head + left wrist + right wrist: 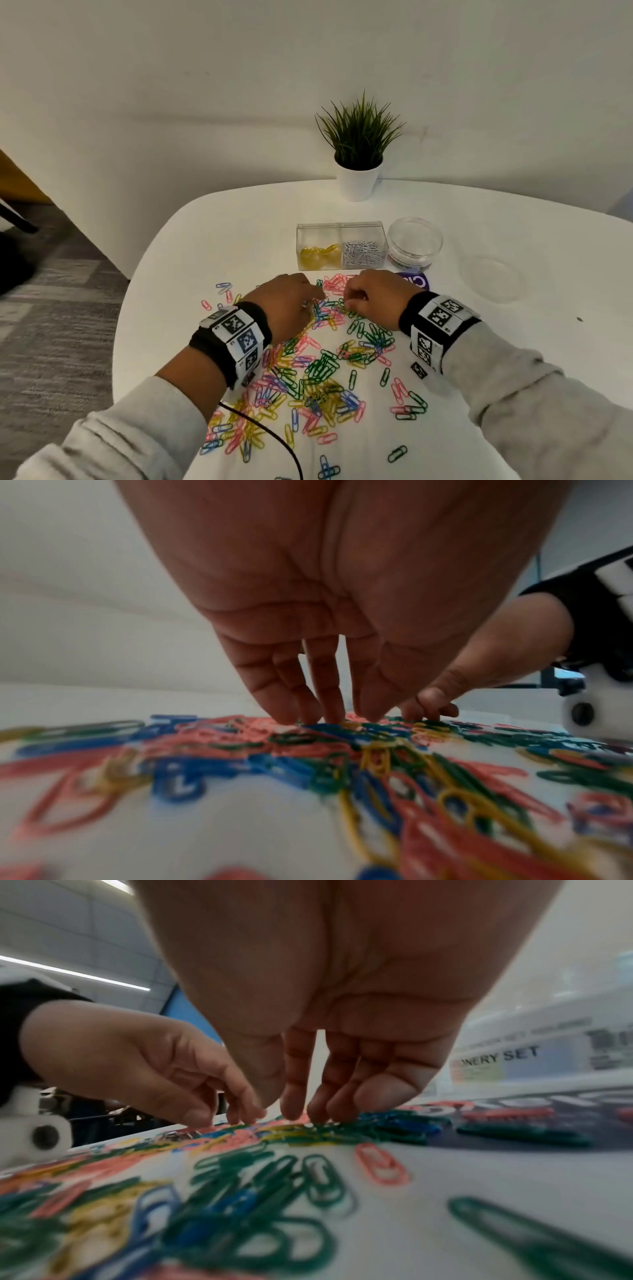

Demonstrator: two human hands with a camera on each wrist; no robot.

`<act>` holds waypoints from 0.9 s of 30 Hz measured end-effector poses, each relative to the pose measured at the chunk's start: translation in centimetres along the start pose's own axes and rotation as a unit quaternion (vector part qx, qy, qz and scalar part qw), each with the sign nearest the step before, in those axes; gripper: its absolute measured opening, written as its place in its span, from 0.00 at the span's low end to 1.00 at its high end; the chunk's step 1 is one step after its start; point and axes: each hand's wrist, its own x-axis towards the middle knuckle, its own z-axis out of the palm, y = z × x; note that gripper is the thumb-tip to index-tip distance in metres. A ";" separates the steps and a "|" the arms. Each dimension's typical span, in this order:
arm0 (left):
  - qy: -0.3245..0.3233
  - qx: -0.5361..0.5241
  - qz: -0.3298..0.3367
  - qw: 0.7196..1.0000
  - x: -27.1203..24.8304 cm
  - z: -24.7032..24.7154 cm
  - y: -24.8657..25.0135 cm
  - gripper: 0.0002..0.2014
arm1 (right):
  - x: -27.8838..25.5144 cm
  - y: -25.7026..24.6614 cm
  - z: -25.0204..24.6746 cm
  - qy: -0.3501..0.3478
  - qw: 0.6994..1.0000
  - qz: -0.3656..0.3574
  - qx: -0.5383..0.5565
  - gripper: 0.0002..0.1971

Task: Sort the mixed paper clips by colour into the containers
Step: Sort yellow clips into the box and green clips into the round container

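Note:
Mixed paper clips (322, 370) in pink, green, blue and yellow are spread over the white table (219, 240). My left hand (291, 308) and right hand (373, 294) hover side by side over the pile's far end, fingers pointing down. In the left wrist view the left fingertips (329, 715) touch pink and blue clips. The right fingertips (318, 1112) and thumb rest on green clips (369, 1131). No clip is visibly lifted by either hand. A silver clip (178, 1134) lies by the left thumb. Behind stands a clear two-part box (339, 226) holding yellow clips (318, 255) and silver clips (361, 253).
A round clear jar (414, 240) with a label stands right of the box, a clear lid (493, 277) lies further right, and a purple disc (416, 281) sits by my right hand. A potted plant (358, 171) stands at the back. A black cable (274, 435) crosses the near clips.

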 end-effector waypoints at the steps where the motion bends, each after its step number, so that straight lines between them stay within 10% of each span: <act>1: 0.013 -0.001 -0.007 1.000 0.0 0.2 -0.2 0.20 | 0.1 0.1 0.2 0.006 1.000 0.005 0.007 0.07; 13: 0.076 -0.012 -0.103 0.992 0.0 0.7 -0.9 0.11 | -0.4 1.5 0.2 0.120 0.986 0.045 0.102 0.05; 27: 0.055 0.025 -0.117 0.991 0.9 0.3 -1.6 0.10 | -0.5 1.6 1.0 0.012 0.999 0.036 -0.017 0.05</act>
